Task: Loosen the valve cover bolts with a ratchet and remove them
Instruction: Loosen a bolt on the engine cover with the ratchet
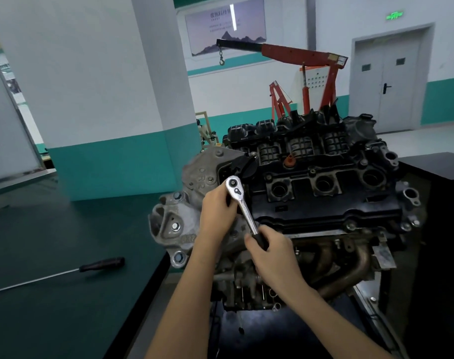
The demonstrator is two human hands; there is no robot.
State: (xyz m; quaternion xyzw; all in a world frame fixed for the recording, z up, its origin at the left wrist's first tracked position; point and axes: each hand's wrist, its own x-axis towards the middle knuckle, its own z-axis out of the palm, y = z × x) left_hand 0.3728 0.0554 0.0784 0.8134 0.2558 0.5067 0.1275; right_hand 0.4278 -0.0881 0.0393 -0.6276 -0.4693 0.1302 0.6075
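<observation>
Ratchet (242, 203) sat at left end of valve cover (324, 203). Our right hand (272, 252) gripped black handle, left hand (218, 211) curled round head. We judged tool stiff, heavy, chrome prob. slippery; best hold at handle. Bolt hidden.

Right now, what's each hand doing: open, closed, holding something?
Left hand: fingers curled on the ratchet, just below its head.
Right hand: fingers wrapped round the ratchet's black handle.
</observation>
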